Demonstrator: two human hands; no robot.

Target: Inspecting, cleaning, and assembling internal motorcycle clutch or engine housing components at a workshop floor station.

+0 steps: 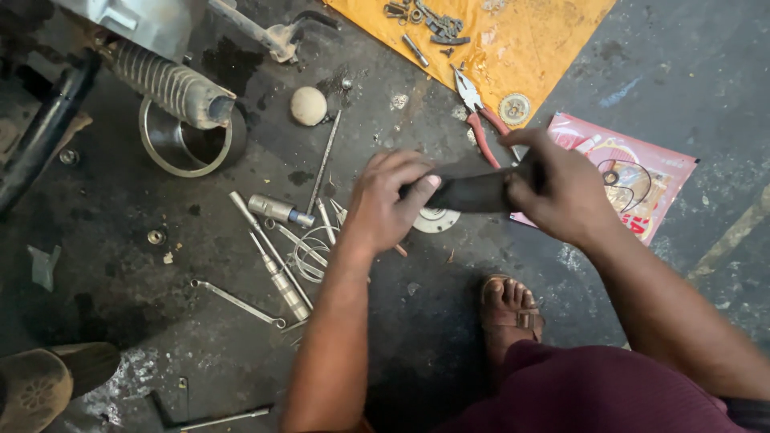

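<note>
Landmark = rubber strip, held mid-frame above the floor.

Far left of strip, bottom corner: another person's shoe. Upper left of strip: ribbed fork boot w/ a metal ring under its end, both on the floor. Nearer, left-below the strip: spanner, sockets and rods, wire coil, all loose on the floor. Left-above strip: pale round knob, thin rod slanting down from it.

Left hand: fingers curled, grip pressed shut on the strip's left end, thumb on top. Just below strip, under the left thumb: a white disc, partly hidden.

Strip itself: black, flat, stretched about level btwn both hands, clear of the floor.

Above strip: red-handled pliers, nose on the orange sheet, which carries small bolts and bits. A round gear-like part sits at the sheet's lower edge.

Right hand: grip pinched on the strip's right end, fingers folded over it. Right of strip, behind that hand: pink packet. Below strip: sandalled foot.

Step, as I judge: strip pulled taut for checking or sizing. Next move likely needs even tension, both ends held firm, no slip at either pinch.
</note>
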